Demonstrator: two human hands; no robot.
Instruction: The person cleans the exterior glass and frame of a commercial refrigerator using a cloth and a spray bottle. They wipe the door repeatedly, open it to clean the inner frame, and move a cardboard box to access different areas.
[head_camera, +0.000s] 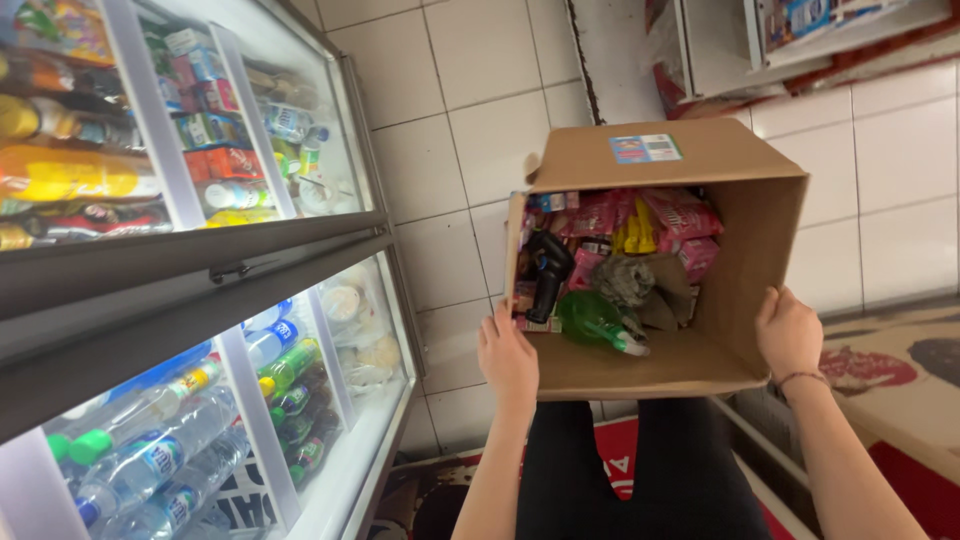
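Black-clad legs nearest, low in frame, over red floor mat. Both forearms reaching up from bottom edge to cardboard box. Left hand flat against box's left side at lower corner, fingers curled over front edge, clasping cardboard. Right hand pressed on right side wall, fingers wrapped round its lower edge, thin band at wrist. Box held between both hands above legs, tipped so open mouth faces camera, small label on upper flap.

Inside box: pink snack packets packed along far wall, yellow packets between them, black handled tool leaning at left, green bottle lying on lower wall with cap pointing right, grey crumpled wrapper just above it. Exact kind of several packets too small to tell.

Glass-door cooler on left, well apart from box. Upper shelves stacked with cartons and juice bottles; lower section with clear water bottles and green bottles. White tiled floor beyond box. White shelf unit at top right. Patterned mat at right edge, near right forearm.
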